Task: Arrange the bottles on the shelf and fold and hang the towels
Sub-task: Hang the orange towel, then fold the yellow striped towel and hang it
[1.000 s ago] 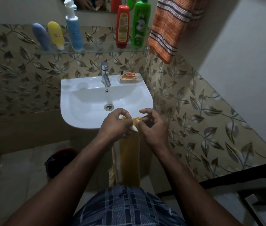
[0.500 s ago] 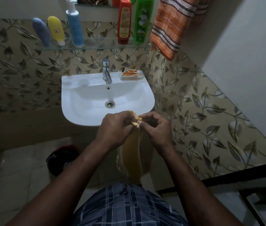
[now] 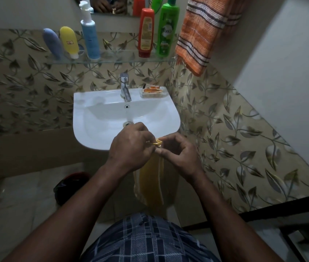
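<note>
Yellow towel (image 3: 152,178): one item, held just in front of the front rim of the white sink (image 3: 97,127). Its top edge is bunched and pinched between both hands. The rest is seen hanging straight down below the hands as a narrow folded strip, above a checked garment (image 3: 146,241).

Left hand (image 3: 131,148): fingers curled, with the bunched edge gripped between thumb and fingertips.

Right hand (image 3: 178,154): fingers curled, with the same edge pinched from the other side. The two hands are just beside each other.

Glass shelf (image 3: 112,58): fixed to the leaf-patterned wall above the sink, with five bottles stood on it.
- Left group: a grey-blue tube (image 3: 52,43) and a yellow tube (image 3: 69,41), both leaning. A white-and-blue pump bottle (image 3: 90,36) stands upright just beside them.
- Right group, well apart from the left: a red bottle (image 3: 146,33) and a green bottle (image 3: 167,31), side by side.

Orange striped towel (image 3: 201,33): hung at the right end of the shelf, draped down the corner wall. Its hanger is not seen.

Sink fittings: a chrome tap (image 3: 125,89) is mounted at the back centre. A soap dish (image 3: 152,91) with orange contents is placed to the tap's right.

Mirror (image 3: 112,6): its lower edge is seen above the shelf.
</note>
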Motion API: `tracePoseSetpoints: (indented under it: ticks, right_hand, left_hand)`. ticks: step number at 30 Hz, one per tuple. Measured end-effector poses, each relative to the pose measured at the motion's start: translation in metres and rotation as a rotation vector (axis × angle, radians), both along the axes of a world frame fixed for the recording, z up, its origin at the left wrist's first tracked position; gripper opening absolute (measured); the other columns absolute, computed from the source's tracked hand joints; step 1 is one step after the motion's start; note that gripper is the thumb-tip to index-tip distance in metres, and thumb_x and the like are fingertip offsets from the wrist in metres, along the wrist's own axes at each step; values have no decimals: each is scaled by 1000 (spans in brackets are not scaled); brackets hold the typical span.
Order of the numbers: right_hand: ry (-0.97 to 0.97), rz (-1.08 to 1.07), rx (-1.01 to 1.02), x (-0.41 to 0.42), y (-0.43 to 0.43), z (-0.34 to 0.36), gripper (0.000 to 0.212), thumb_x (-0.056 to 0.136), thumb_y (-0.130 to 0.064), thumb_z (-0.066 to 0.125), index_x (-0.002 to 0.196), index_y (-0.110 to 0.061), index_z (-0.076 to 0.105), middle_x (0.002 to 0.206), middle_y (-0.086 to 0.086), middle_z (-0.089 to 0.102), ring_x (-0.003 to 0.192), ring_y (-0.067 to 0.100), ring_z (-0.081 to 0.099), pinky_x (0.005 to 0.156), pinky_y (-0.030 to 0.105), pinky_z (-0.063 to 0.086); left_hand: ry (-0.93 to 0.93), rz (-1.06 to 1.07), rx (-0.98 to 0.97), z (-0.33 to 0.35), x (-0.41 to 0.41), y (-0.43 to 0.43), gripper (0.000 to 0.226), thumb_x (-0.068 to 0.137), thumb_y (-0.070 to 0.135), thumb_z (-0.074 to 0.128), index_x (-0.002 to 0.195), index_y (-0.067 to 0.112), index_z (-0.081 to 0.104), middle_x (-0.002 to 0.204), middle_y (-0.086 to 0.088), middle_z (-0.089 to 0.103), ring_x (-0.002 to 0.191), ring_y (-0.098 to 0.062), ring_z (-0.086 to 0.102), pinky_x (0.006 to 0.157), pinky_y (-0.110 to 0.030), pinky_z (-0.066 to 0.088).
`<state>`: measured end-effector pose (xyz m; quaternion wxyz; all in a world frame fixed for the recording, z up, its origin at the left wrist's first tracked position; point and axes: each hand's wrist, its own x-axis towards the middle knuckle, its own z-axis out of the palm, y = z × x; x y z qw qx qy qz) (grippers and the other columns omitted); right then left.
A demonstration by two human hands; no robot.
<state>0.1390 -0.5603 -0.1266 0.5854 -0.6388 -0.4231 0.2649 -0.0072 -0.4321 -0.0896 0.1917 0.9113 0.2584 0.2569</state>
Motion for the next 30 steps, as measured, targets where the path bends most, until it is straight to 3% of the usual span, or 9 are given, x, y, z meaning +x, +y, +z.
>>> tracePoseSetpoints:
  ticks: [3,7,11,14,16,19,24,26,30]
  right_hand:
    - [19,10,-15,1,2,-4,35,81,-18,89,110,-12,70,106,12,77,104,32,75,91,61,59]
    - [21,15,-29,6,4,-5,26,83,-16,86,104,-10,73,101,14,77,100,36,75,87,64,59]
    - [39,15,-60,11,3,-2,17,90,-2,77,104,-6,70,102,18,73,101,39,70,90,62,58]
    - [54,-46,-57,16,1,0,17,94,1,71,107,-8,68,107,18,69,105,33,68,92,51,59]
    - [48,-111,-53,24,2,-2,18,95,0,69,108,-12,68,108,17,69,103,27,68,92,46,59]
    - [78,-203,-22,37,5,-8,24,95,1,70,105,-21,69,108,17,71,100,19,68,92,40,57]
    - [31,-212,-39,40,7,-13,25,96,-2,70,104,-25,70,108,17,71,106,31,69,94,47,59]
    - [-7,-222,-53,41,7,-12,23,96,-4,70,105,-26,70,107,11,73,106,28,70,94,47,60]
    - [-69,-267,-67,48,6,-6,19,96,-7,70,109,-19,69,106,5,74,104,19,71,92,40,61]
  left_hand:
    - [32,-24,-51,-4,0,4,19,85,37,80,97,22,83,95,9,62,95,-15,52,71,-36,48]
    - [117,-125,-159,-2,-2,11,27,84,51,66,95,28,78,95,19,55,100,-13,47,82,-40,48]
    - [426,-183,-113,1,-5,16,19,90,55,67,91,36,64,92,13,59,106,-14,44,94,-42,39]
    - [599,-191,-56,-9,-10,19,38,87,68,61,75,35,49,86,6,58,105,-20,43,97,-48,37]
    - [608,-173,-55,-16,-13,22,47,84,76,58,72,32,48,84,6,54,106,-21,42,97,-47,35]
    - [631,-140,39,-18,-18,21,45,88,67,61,76,24,53,79,8,59,104,-19,41,91,-44,30]
    - [595,-15,184,-17,-23,19,25,94,54,59,93,29,65,93,10,66,108,-22,45,86,-43,31]
    - [528,14,260,-19,-25,19,29,93,56,60,101,31,73,100,11,67,106,-22,46,87,-43,33]
    - [299,77,357,-13,-31,23,25,89,52,69,95,29,79,102,15,73,100,-22,48,80,-41,31]
